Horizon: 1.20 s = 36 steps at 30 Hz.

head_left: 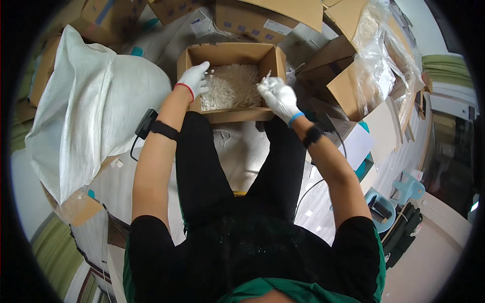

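An open cardboard box stands in front of my knees, holding a heap of small thin white pieces. At the box's left wall is my left hand, in a white glove with a red cuff. Its fingers are apart, and I see nothing held in them. Over the right side of the box, my right hand wears a white glove with a blue cuff. Its fingers are curled closed around a small white piece, whose end sticks out at the fingertips. The exact kind of these pieces is too small to tell.
A large white woven sack bulges close on the left. Cardboard boxes line the far side. Clear plastic film hangs over an open box at the right. Nearer on the right stands a light blue stool. Cables run along my arms.
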{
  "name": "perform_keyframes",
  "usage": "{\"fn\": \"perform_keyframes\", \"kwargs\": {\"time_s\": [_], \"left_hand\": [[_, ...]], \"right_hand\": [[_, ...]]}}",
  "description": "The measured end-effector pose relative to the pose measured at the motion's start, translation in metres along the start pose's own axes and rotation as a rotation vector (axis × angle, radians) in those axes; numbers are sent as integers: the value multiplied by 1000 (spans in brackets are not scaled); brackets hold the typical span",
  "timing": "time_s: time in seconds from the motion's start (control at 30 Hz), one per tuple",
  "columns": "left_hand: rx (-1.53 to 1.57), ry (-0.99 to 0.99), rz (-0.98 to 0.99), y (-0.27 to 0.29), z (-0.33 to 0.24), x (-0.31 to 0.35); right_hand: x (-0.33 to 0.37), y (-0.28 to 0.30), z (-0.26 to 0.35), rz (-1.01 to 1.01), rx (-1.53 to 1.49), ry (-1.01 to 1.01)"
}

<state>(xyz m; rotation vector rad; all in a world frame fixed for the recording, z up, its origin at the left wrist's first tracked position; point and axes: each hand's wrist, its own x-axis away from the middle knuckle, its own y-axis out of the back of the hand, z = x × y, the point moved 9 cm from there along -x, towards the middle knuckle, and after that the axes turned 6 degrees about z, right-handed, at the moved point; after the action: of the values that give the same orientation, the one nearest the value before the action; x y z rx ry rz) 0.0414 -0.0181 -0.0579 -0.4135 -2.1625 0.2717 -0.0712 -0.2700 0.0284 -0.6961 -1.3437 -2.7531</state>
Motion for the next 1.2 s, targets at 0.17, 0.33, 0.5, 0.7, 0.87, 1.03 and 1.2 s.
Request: {"fn": "perform_keyframes", "kwargs": {"time_s": [0.17, 0.33, 0.5, 0.7, 0.87, 1.03, 1.2], "left_hand": [[-181, -25, 6, -1, 15, 11], [-64, -45, -35, 6, 25, 15], [-148, -101, 78, -24, 22, 34], [-241, -158, 90, -57, 23, 64], [-305, -190, 134, -81, 39, 78], [-375, -155, 106, -84, 63, 79], [-294, -254, 205, -134, 64, 134]], "right_hand": [[-32, -59, -95, 178, -356, -206], [-26, -35, -98, 97, -426, -322], [-9, -14, -98, 5, -457, -267], [18, 4, -80, -145, -569, 64], [79, 47, -55, -343, -495, -22], [165, 73, -29, -323, -901, 128], [295, 138, -103, -876, -520, -55]]}}
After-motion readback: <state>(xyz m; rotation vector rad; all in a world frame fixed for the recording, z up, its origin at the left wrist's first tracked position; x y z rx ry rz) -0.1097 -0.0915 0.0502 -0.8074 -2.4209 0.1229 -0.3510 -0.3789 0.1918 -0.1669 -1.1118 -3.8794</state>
